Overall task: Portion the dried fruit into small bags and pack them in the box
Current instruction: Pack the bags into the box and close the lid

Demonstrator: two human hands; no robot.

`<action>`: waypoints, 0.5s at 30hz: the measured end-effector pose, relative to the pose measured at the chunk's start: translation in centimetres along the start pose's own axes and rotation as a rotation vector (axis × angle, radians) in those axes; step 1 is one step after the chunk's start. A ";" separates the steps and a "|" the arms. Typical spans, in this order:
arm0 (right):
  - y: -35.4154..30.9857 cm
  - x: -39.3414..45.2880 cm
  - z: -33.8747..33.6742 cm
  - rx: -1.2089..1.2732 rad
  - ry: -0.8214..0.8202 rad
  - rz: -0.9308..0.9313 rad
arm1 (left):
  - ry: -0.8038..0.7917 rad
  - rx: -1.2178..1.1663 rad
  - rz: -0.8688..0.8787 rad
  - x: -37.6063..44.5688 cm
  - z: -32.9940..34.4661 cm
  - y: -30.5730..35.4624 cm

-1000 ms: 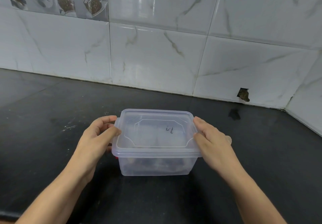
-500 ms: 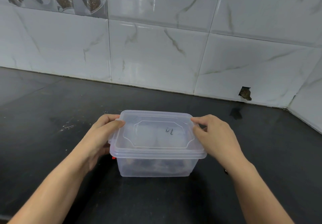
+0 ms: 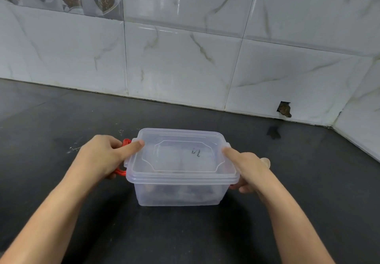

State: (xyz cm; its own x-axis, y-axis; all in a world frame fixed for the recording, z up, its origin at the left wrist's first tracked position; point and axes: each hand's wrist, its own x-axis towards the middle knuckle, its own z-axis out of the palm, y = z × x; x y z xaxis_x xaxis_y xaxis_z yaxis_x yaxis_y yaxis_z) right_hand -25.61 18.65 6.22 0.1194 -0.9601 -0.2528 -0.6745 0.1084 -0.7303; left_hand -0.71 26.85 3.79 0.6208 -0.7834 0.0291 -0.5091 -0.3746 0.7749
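A clear plastic box (image 3: 178, 193) stands on the black counter, its translucent lid (image 3: 181, 154) seated on top with a small dark mark on it. Dark bagged contents show dimly through the box wall. My left hand (image 3: 102, 156) grips the box's left end, thumb on the lid's corner, fingers curled around the red side clip (image 3: 123, 156). My right hand (image 3: 248, 169) grips the right end, thumb lying along the lid's edge, fingers curled under the rim. The right clip is hidden by that hand.
The black countertop (image 3: 61, 119) runs back to a white marble-tile wall (image 3: 185, 68). A tiled side wall closes the right corner. A chipped hole (image 3: 284, 109) sits low in the tile at back right.
Both hands have shifted from pressing on top of the lid to its ends. The red clip on the left has come into view under my left fingers.
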 end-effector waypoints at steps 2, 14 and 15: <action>0.4 0.2 0.1 0.022 0.000 0.019 | 0.059 0.093 0.035 0.1 0.0 0.4; 0.3 1.5 0.0 -0.448 0.310 -0.241 | 0.212 0.575 0.219 -0.5 0.2 2.6; 0.2 1.5 0.0 -0.470 0.333 -0.257 | 0.245 0.593 0.257 -0.5 0.3 2.6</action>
State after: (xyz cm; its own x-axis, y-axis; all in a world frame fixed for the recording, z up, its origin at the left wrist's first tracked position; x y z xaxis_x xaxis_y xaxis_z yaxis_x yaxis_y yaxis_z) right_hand -25.60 17.23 5.72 0.1375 -0.9775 0.1602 -0.9118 -0.1881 -0.3650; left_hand -2.57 26.13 5.62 0.5179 -0.7750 0.3622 -0.8549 -0.4544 0.2502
